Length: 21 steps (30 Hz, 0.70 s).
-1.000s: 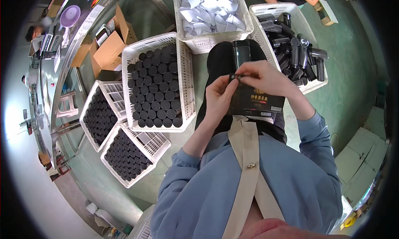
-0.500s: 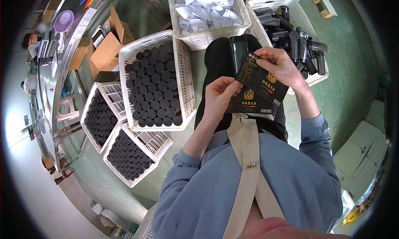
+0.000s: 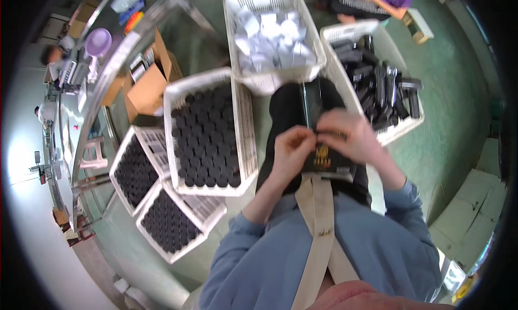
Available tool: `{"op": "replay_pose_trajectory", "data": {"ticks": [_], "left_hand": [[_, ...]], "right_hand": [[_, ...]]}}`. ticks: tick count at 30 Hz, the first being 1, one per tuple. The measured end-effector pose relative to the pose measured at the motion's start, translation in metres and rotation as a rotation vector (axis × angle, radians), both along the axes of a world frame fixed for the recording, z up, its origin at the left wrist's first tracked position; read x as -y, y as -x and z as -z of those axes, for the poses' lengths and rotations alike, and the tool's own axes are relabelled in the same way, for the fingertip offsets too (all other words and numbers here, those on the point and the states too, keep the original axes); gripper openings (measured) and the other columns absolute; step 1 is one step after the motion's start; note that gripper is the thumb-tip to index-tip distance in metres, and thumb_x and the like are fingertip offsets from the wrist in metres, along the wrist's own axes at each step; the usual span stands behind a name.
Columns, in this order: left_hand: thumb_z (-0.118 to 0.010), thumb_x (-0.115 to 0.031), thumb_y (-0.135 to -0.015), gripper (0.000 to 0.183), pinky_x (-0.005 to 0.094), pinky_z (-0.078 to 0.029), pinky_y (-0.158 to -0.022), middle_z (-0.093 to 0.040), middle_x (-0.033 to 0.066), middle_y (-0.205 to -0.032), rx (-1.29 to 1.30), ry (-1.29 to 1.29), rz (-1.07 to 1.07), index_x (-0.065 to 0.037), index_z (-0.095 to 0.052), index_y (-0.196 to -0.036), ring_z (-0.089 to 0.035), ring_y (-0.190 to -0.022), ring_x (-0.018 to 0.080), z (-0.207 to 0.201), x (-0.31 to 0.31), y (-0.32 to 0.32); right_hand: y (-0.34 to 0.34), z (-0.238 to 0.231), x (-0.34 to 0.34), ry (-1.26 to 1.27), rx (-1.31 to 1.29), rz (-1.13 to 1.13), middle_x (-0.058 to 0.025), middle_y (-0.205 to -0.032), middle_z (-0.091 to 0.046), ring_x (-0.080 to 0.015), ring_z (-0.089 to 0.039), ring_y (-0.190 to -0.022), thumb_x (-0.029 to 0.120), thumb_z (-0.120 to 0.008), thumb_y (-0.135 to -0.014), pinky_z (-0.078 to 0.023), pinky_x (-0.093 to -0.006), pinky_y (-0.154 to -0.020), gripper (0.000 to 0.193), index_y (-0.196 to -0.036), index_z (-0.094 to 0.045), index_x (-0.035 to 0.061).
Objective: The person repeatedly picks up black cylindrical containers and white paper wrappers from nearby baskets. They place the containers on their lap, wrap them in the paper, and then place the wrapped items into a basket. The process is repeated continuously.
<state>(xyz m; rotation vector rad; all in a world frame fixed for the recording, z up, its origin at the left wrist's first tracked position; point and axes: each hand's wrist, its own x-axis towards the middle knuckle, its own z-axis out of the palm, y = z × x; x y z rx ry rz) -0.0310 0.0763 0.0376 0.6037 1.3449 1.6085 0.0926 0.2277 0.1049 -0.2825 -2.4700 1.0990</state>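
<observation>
On my lap lies a stack of black labels with gold print, partly under my hands. My left hand is closed in a pinch close to my right, at the edge of a dark label. My right hand, blurred by motion, grips this label too; it is seen almost edge-on and mostly hidden by the fingers. Just beyond the fingers a glossy black cylindrical jar lies between my thighs, its near end hidden by my hands.
A white crate at left holds upright black jars; two smaller crates stand beyond it. Ahead is a crate of white pieces; at right, a crate of loose black jars. Another person's arm shows at the top.
My hands have drawn closer together, and the held label has gone from flat in view to nearly edge-on. The view has tilted, so the crates sit lower in the picture.
</observation>
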Motion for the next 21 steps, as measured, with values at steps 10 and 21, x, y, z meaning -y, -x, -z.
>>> {"op": "replay_pose_trajectory", "data": {"ticks": [10, 21], "left_hand": [[-0.066, -0.005, -0.092, 0.006, 0.0192, -0.046, -0.066, -0.065, -0.0016, -0.082, -0.169, -0.023, 0.115, 0.001, -0.065, -0.093, -0.058, -0.076, 0.0014, -0.003, -0.015, -0.002], [-0.064, -0.004, -0.092, 0.005, 0.0189, -0.045, -0.067, -0.064, -0.0023, -0.082, -0.068, -0.043, 0.146, 0.0, -0.062, -0.092, -0.056, -0.076, 0.0008, 0.009, -0.021, 0.001]], "right_hand": [[-0.012, -0.008, 0.003, 0.11, 0.126, 0.099, -0.0149, -0.08, -0.07, -0.029, -0.071, -0.073, 0.005, -0.068, -0.081, -0.056, -0.0356, -0.066, 0.011, -0.088, -0.07, -0.0022], [-0.016, -0.001, -0.002, 0.235, 0.149, 0.108, -0.0142, -0.084, -0.072, -0.024, -0.072, -0.075, 0.007, -0.069, -0.086, -0.056, -0.0326, -0.068, 0.012, -0.093, -0.071, -0.0024]]}}
